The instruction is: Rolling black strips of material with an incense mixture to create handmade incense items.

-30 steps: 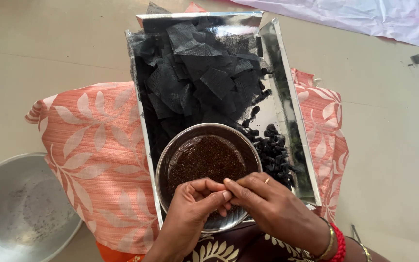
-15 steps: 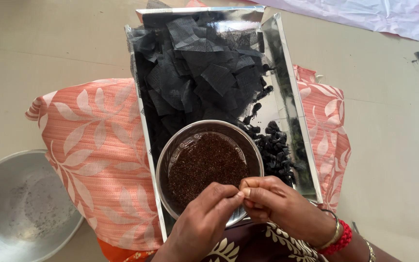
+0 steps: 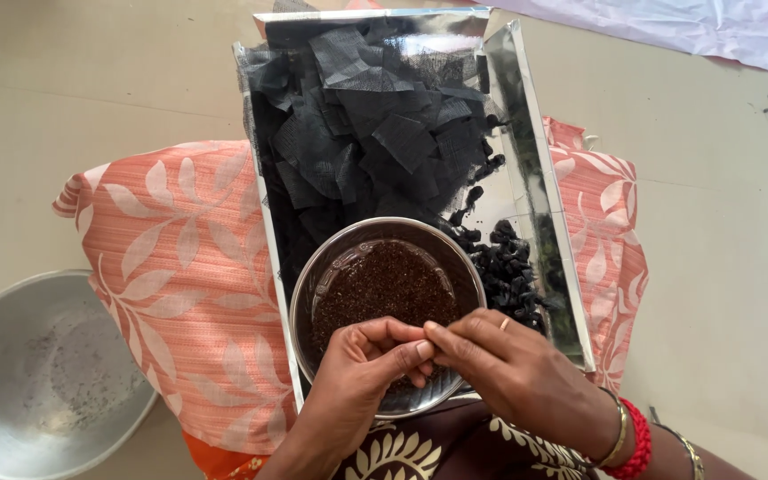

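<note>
Round steel bowl (image 3: 331, 267), shiny-rimmed, filled with dark brown granular seeds (image 3: 384, 284), resting in a silvery tray (image 3: 526, 169) atop an orange leaf-patterned cushion (image 3: 180, 293). Left hand (image 3: 362, 369) and right hand (image 3: 500, 369) over the bowl's near edge, fingertips pinched together; anything held too small to tell. Black mesh squares (image 3: 375, 124) heaped behind.

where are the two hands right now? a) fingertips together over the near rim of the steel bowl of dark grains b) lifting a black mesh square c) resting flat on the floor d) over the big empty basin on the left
a: the left hand and right hand meet fingertip to fingertip above the near rim of the steel bowl of dark grains.
</note>
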